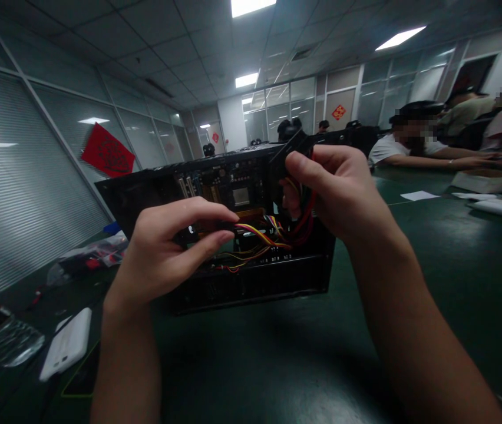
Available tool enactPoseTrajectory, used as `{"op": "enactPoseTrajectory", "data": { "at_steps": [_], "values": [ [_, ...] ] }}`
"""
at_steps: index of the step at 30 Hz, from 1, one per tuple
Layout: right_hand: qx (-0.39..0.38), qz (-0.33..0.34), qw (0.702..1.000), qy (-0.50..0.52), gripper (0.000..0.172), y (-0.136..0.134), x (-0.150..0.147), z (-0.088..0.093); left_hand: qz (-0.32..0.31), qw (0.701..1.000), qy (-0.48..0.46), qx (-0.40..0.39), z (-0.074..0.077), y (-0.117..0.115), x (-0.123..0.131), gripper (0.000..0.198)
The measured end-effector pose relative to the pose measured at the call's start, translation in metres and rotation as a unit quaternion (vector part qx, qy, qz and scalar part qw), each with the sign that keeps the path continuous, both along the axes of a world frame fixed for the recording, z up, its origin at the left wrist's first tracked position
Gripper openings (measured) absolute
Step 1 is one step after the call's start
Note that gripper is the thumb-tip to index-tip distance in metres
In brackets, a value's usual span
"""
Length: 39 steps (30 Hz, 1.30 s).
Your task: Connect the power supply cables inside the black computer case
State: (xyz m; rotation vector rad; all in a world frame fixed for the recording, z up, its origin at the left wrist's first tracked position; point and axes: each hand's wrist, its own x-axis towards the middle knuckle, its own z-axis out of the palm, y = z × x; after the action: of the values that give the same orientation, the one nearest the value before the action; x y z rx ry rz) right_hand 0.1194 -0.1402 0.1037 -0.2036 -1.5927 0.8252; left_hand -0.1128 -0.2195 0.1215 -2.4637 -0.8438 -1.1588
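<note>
A black, open computer case [251,282] is tilted up in front of me above the table. Inside it a motherboard [215,185] shows, with light slots and a square metal-coloured part. My left hand [167,241] pinches the dark end of a power cable [257,229] with yellow, red and black wires. At the upper right corner, my right hand [339,188] grips the case, its thumb on a black piece [287,154] there. Some fingers of that hand curl behind bundled red and dark wires [307,215], partly hidden.
On the green table [410,265], a water bottle [6,333], a white phone-like device [66,341] and clear plastic bags [85,256] lie to the left. A white paper [419,195] and an open box [483,181] are at right, near seated people [414,144].
</note>
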Motion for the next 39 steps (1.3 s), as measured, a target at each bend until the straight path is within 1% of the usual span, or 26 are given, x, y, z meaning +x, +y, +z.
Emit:
{"op": "enactPoseTrajectory", "data": {
  "at_steps": [8, 13, 15, 17, 20, 23, 26, 29, 33, 36, 39],
  "values": [
    [-0.026, -0.052, 0.998, -0.029, 0.038, -0.006, -0.001, 0.001, 0.016, 1.0, -0.019, -0.018, -0.002, -0.001, 0.003, 0.016],
    [-0.025, -0.053, 0.998, -0.028, 0.039, -0.002, 0.0, 0.0, 0.021, 0.999, -0.013, -0.023, -0.002, -0.001, 0.005, 0.017],
    [-0.021, -0.043, 0.999, -0.026, 0.039, -0.002, 0.0, 0.0, 0.022, 0.999, -0.015, -0.024, -0.003, -0.001, 0.005, 0.016],
    [-0.013, -0.019, 0.999, -0.039, 0.04, -0.004, 0.0, 0.0, 0.018, 0.999, -0.021, -0.025, -0.003, -0.001, 0.005, 0.017],
    [-0.01, 0.022, 0.995, -0.096, 0.042, -0.009, 0.002, 0.001, -0.002, 1.0, -0.019, -0.025, -0.005, 0.0, 0.008, 0.017],
    [-0.022, 0.039, 0.988, -0.145, 0.046, -0.013, 0.004, 0.002, -0.019, 0.999, -0.006, -0.029, -0.006, 0.0, 0.012, 0.015],
    [-0.041, 0.052, 0.982, -0.176, 0.049, -0.014, 0.009, 0.002, -0.009, 1.0, -0.001, -0.025, -0.006, -0.001, 0.014, 0.013],
    [-0.048, 0.068, 0.977, -0.196, 0.052, -0.014, 0.014, 0.003, 0.018, 1.0, -0.017, 0.004, -0.007, 0.001, 0.013, 0.015],
    [-0.048, 0.076, 0.973, -0.212, 0.052, -0.014, 0.014, 0.003, 0.047, 0.997, -0.044, 0.042, -0.011, 0.006, 0.011, 0.02],
    [-0.056, 0.072, 0.97, -0.225, 0.053, -0.014, 0.009, 0.002, 0.043, 0.996, -0.055, 0.052, -0.013, 0.009, 0.011, 0.026],
    [-0.06, 0.055, 0.972, -0.218, 0.052, -0.013, 0.005, 0.001, 0.038, 0.996, -0.062, 0.048, -0.014, 0.008, 0.011, 0.032]
  ]
}}
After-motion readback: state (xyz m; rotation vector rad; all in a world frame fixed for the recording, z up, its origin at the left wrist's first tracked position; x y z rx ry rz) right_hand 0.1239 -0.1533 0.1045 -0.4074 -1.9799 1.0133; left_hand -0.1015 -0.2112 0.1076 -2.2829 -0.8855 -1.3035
